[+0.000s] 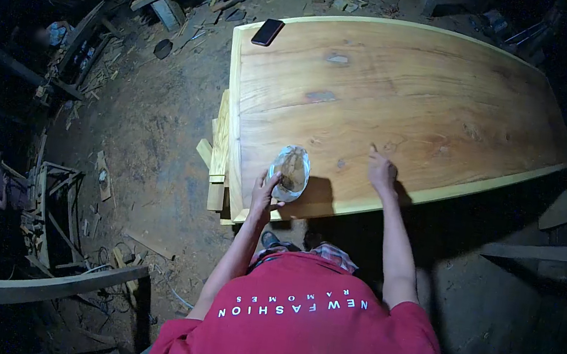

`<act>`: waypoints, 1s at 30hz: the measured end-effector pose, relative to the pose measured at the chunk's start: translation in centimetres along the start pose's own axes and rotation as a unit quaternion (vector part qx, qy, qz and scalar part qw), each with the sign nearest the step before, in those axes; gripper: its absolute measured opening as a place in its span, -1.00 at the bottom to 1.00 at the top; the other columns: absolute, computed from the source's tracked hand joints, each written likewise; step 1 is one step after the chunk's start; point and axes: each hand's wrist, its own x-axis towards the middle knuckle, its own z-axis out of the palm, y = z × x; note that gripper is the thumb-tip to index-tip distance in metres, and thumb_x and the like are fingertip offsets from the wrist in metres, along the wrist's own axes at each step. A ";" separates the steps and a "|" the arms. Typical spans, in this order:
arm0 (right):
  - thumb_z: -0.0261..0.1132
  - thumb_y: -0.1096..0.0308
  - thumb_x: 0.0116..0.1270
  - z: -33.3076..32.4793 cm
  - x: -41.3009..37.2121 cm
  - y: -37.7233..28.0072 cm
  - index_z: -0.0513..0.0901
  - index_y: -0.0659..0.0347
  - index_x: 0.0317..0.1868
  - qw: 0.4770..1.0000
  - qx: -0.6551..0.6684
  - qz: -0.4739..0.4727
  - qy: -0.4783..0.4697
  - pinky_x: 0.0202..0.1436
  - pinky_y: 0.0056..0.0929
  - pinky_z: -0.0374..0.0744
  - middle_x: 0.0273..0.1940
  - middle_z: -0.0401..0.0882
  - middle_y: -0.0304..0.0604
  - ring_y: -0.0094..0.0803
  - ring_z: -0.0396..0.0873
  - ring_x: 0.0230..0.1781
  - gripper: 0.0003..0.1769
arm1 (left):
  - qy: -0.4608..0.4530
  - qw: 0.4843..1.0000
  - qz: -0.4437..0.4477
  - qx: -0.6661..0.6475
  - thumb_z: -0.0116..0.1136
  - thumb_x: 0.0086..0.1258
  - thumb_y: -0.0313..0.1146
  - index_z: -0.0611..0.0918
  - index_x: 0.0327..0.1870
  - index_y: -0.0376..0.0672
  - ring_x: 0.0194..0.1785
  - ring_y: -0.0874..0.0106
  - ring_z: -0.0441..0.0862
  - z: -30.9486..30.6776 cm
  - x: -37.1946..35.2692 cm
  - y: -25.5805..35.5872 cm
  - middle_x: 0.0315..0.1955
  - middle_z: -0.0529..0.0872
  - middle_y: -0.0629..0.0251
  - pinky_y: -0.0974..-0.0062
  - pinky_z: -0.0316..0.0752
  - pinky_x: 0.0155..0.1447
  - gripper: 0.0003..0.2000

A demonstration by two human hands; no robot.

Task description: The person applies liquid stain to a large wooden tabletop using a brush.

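Note:
My left hand (266, 192) grips a shallow, light-rimmed bowl (291, 172) by its near left side. Brown material coats the inside of the bowl, but I cannot make out what it is. The bowl is held over the near left part of a large wooden panel (380, 96) with a pale edge strip. My right hand (382, 172) is over the panel's near side, close to a knot in the grain. Its index finger points forward, the other fingers are partly curled, and nothing shows in them.
A phone (267, 32) lies on the panel's far left corner. Pale wood pieces (219, 154) stick out beneath its left end. A curved board (58, 287) is at the lower left, and a wooden frame (53, 211) stands behind it. Scraps litter the floor. Another person (6, 188) is at the far left.

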 end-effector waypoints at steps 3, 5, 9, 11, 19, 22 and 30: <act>0.08 0.32 0.13 2.3 -2.4 -2.4 0.61 0.15 -0.22 0.986 0.076 -0.151 0.002 -0.26 -0.28 0.52 -0.27 0.58 0.02 -0.10 0.57 -0.34 -0.75 | -0.015 1.000 0.000 0.002 0.23 0.04 0.05 0.17 0.26 0.01 0.21 0.30 0.23 1.1 -0.4 0.4 0.14 0.33 0.23 0.27 0.43 -0.22 -0.23; 0.09 0.32 0.13 2.5 -3.1 -2.8 0.62 0.17 -0.23 0.974 0.117 -0.194 0.020 -0.30 -0.31 0.53 -0.28 0.60 -0.01 -0.15 0.59 -0.42 -0.75 | -0.019 1.000 -0.003 0.001 0.22 0.05 0.05 0.15 0.27 0.00 0.21 0.30 0.24 1.2 0.4 -0.1 0.14 0.34 0.24 0.28 0.43 -0.22 -0.23; 0.21 0.39 0.08 -0.4 -3.8 -0.9 0.62 0.30 -0.26 0.922 0.346 0.024 -0.172 -0.59 -0.61 0.48 -0.44 0.60 -0.19 -0.52 0.48 -0.67 -0.78 | -0.014 1.000 0.008 0.002 0.21 0.06 0.06 0.15 0.27 0.00 0.20 0.30 0.25 2.1 0.2 -0.3 0.14 0.33 0.23 0.28 0.43 -0.21 -0.23; 0.22 0.39 0.08 -1.3 -3.3 2.7 0.62 0.27 -0.27 0.938 0.310 0.090 -0.122 -0.61 -0.61 0.46 -0.48 0.59 -0.20 -0.53 0.49 -0.67 -0.79 | -0.026 1.000 0.000 0.001 0.22 0.05 0.06 0.14 0.28 0.00 0.20 0.29 0.25 2.4 -0.2 -0.4 0.17 0.30 0.20 0.28 0.43 -0.21 -0.21; 0.07 0.41 0.04 -1.8 -3.9 4.5 0.61 0.14 -0.37 0.992 -0.101 -0.074 0.031 -0.39 -0.17 0.48 -0.44 0.54 0.03 0.04 0.51 -0.44 -0.81 | -0.038 0.999 0.003 -0.014 0.23 0.04 0.05 0.12 0.28 0.00 0.23 0.22 0.20 4.7 -0.5 -1.6 0.19 0.24 0.17 0.23 0.41 -0.16 -0.20; 0.08 0.39 0.06 1.3 -6.5 1.4 0.60 0.14 -0.36 0.987 -0.011 -0.158 0.023 -0.35 -0.17 0.47 -0.47 0.53 -0.02 -0.07 0.52 -0.42 -0.83 | -0.053 0.998 0.014 -0.016 0.25 0.03 0.04 0.12 0.28 0.00 0.23 0.21 0.19 5.3 -0.8 -1.6 0.20 0.23 0.17 0.21 0.41 -0.15 -0.19; 0.19 0.31 0.02 -1.7 -8.3 -0.1 0.66 0.16 -0.29 0.942 0.283 0.023 -0.181 -0.29 -0.48 0.52 -0.35 0.63 -0.06 -0.42 0.59 -0.44 -0.77 | -0.026 1.000 0.003 -0.014 0.21 0.06 0.05 0.20 0.22 0.05 0.16 0.28 0.29 5.0 -0.8 -3.1 0.11 0.33 0.22 0.16 0.39 -0.14 -0.30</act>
